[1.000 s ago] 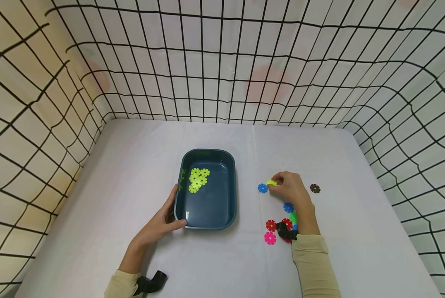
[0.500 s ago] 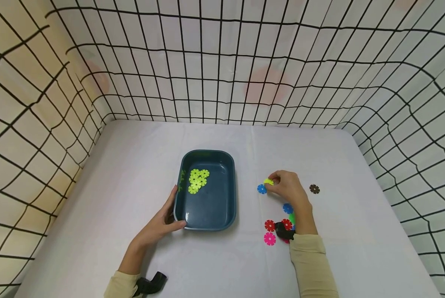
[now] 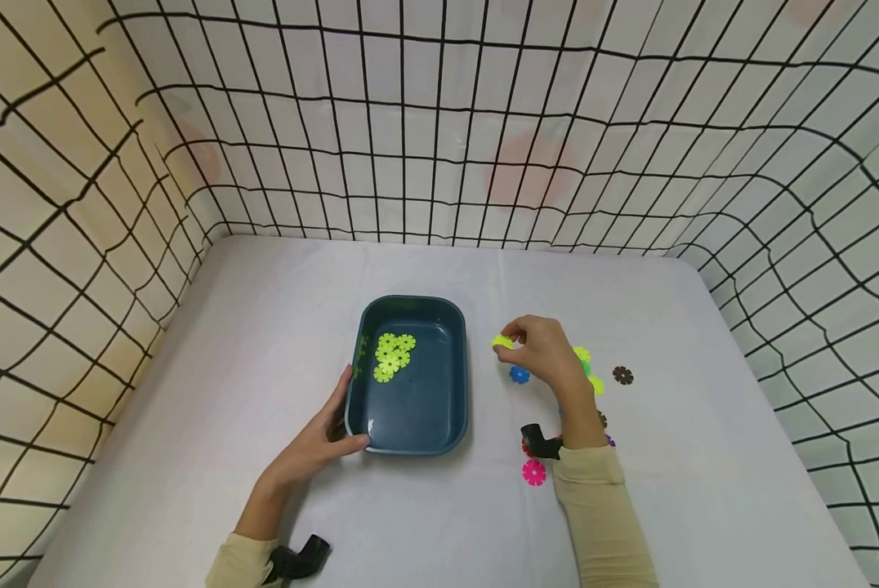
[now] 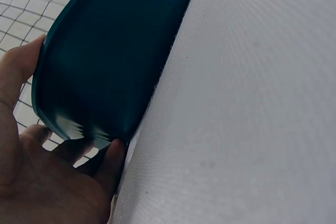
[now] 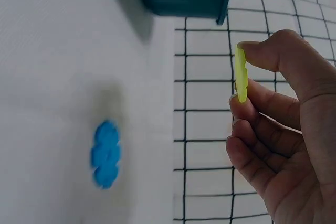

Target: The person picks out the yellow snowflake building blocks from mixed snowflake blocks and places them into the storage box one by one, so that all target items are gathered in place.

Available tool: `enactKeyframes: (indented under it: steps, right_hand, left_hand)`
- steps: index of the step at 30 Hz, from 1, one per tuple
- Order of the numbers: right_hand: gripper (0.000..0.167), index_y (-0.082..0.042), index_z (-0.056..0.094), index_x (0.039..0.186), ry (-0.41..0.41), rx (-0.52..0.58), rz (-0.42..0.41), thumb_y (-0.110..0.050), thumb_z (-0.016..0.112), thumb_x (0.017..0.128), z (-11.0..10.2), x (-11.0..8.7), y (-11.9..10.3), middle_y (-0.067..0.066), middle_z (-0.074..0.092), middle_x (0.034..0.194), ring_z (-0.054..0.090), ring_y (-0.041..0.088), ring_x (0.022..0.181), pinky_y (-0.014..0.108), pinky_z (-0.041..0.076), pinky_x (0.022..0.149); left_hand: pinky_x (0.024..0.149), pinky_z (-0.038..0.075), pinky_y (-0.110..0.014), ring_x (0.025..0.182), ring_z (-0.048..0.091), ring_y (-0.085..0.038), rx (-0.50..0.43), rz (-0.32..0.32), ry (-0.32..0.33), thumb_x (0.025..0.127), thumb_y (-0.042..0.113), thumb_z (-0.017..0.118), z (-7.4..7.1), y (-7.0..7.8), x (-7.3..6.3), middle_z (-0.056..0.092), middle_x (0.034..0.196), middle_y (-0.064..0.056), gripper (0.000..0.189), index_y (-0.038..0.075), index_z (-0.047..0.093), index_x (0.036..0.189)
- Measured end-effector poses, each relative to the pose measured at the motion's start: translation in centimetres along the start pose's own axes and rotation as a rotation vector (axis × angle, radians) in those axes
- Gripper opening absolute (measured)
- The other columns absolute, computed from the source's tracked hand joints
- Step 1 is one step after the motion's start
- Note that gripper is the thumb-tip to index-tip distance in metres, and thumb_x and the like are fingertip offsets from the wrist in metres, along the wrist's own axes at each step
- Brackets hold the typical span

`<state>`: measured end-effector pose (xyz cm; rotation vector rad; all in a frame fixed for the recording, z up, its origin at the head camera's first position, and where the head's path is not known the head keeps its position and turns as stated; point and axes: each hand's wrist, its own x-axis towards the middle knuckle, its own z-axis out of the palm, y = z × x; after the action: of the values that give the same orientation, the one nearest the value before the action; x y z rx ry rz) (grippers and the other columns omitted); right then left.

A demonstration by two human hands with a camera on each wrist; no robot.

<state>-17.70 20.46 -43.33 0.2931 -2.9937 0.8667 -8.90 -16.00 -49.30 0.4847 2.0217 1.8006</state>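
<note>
My left hand [image 3: 313, 447] holds the dark teal plastic tub [image 3: 421, 416] at its near left corner, thumb on the rim and fingers against the outer wall [image 4: 94, 77]. Inside the tub lies a cluster of yellow notched snowflake discs [image 3: 391, 358]. To the right of the tub, my right hand [image 3: 551, 359] pinches another yellow snowflake disc [image 5: 241, 74] between thumb and fingertips, raised above the cloth. A blue snowflake disc [image 3: 519, 374] lies on the cloth just below that hand.
More snowflake discs lie around and partly behind the right forearm, among them a pink one [image 3: 533, 472], a brown one [image 3: 622, 376] and a yellow one [image 3: 596, 385]. A white cloth [image 3: 263, 302] covers the table, and black wire mesh [image 3: 439, 155] encloses it.
My right hand has lifted the yellow snowflake disc and carried it left toward the tub, uncovering yellow and green discs behind the forearm. The left hand and tub have stayed in place.
</note>
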Motion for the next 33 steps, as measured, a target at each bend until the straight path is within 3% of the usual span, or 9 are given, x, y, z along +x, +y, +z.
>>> enactKeyframes:
  steps: [18, 33]
  right_hand:
    - [0.029, -0.004, 0.073, 0.098, -0.019, -0.032, -0.118, -0.027, 0.077, 0.081, -1.7, 2.5, -6.1, 0.009, 0.07, 0.091, 0.06, 0.026, 0.088, 0.036, 0.051, 0.076]
    - [0.029, -0.005, 0.073, 0.099, -0.04, 0.004, -0.212, -0.027, 0.075, 0.081, -2.1, 3.8, -9.2, 0.008, 0.071, 0.096, 0.062, 0.027, 0.091, 0.037, 0.051, 0.077]
  left_hand:
    - [0.111, 0.021, -0.062, 0.148, 0.006, -0.047, -0.014, 0.005, -0.007, 0.09, 0.006, 0.065, 0.0, 0.2, 0.1, -0.012, 0.165, -0.005, 0.1, 0.036, -0.004, 0.156]
    - [0.112, 0.019, -0.062, 0.149, 0.004, -0.044, 0.001, 0.02, -0.012, 0.09, 0.004, 0.065, -0.1, 0.1, 0.2, -0.011, 0.165, -0.005, 0.101, 0.033, -0.005, 0.156]
